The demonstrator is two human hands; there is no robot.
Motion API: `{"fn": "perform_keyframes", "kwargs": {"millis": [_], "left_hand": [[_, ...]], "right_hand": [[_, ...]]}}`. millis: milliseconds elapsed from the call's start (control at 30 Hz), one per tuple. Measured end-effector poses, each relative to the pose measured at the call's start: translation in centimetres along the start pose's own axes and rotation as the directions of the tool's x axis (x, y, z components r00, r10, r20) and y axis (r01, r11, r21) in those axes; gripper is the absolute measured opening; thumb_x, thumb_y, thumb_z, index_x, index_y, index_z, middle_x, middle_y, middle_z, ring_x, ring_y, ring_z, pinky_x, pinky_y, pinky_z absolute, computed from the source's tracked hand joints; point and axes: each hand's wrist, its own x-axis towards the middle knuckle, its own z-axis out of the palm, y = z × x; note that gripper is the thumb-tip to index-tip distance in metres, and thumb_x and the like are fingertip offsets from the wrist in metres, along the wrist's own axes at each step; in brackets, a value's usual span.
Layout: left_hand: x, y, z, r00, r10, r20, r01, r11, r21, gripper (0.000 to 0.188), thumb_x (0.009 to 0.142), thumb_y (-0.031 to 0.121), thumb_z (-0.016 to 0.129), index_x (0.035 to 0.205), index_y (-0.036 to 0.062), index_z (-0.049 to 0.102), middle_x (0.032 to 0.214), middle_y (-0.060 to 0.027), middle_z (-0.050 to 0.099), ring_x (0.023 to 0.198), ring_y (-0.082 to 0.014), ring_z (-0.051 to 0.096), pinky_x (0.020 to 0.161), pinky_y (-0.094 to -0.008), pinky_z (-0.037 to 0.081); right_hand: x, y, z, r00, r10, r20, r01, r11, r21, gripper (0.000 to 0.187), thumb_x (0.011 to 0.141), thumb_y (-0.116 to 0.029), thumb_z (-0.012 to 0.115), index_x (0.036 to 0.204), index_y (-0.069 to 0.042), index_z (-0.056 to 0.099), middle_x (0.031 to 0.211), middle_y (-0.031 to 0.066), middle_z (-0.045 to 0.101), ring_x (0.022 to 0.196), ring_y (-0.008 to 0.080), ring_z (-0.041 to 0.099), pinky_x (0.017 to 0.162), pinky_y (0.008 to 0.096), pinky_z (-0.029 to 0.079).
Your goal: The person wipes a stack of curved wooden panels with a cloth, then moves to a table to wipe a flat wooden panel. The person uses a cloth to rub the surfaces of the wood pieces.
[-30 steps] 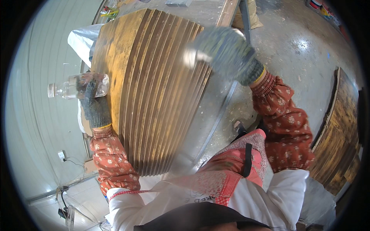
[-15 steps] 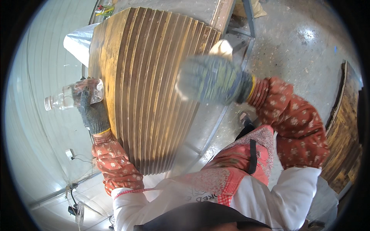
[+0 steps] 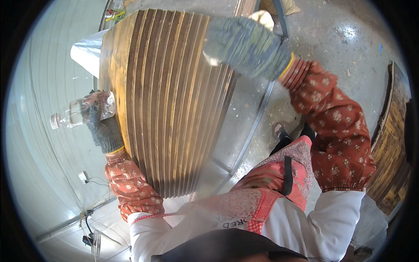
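Note:
My left hand, in a grey knit glove, is closed round a clear plastic bottle lying on its side, its capped end pointing left. That hand is beside the left edge of a stack of long brown boards, stepped like a fan with yellowish edges. My right hand, in a blue-green knit glove and slightly blurred, is over the far right part of the boards. A whitish wad, seemingly cloth, sticks out from under it on two sides. Its fingers are mostly hidden beneath the glove's back.
A pale wall runs along the left. White sheeting sticks out behind the boards. A metal frame bar runs along their right side. Another brown wooden board stands at the far right. A cable hangs at lower left.
My right hand has moved away from me and slightly right across the boards, with the white wad. My left hand and the bottle have stayed nearly in place.

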Motion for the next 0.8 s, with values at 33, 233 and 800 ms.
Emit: {"fn": "perform_keyframes", "kwargs": {"millis": [33,233,800], "left_hand": [[0.1,0.0,0.0,0.999,0.018,0.033,-0.019,1.000,0.006,0.028,0.084,0.013,0.066,0.110,0.0045,0.056,0.106,-0.0082,0.059,0.102,-0.0206,0.058,0.096,-0.0368,0.046],[0.1,-0.1,0.2,0.999,0.027,0.041,-0.029,0.999,0.031,0.027,0.084,0.014,0.066,0.108,0.0051,0.056,0.105,-0.0071,0.059,0.100,-0.0193,0.057,0.095,-0.0362,0.046],[0.2,-0.2,-0.1,0.997,0.044,0.071,-0.041,0.998,-0.041,0.030,0.084,0.015,0.067,0.110,0.0040,0.055,0.105,-0.0089,0.059,0.101,-0.0211,0.057,0.095,-0.0369,0.046]], "right_hand": [[-0.1,0.4,-0.5,0.999,-0.028,-0.016,0.027,0.999,-0.039,0.061,0.096,-0.046,0.044,0.146,-0.012,0.035,0.150,0.0095,0.035,0.138,0.0240,0.034,0.114,0.0387,0.029],[3.5,-4.3,4.3,0.964,-0.058,0.258,0.261,0.361,-0.895,0.048,0.096,-0.034,0.049,0.136,-0.009,0.045,0.133,0.0075,0.052,0.126,0.0240,0.048,0.109,0.0448,0.037],[6.9,-8.7,11.0,0.967,-0.093,0.239,-0.031,-0.967,-0.254,0.036,0.087,-0.016,0.053,0.123,-0.010,0.056,0.122,0.0120,0.055,0.116,0.0282,0.052,0.101,0.0411,0.040]]}}
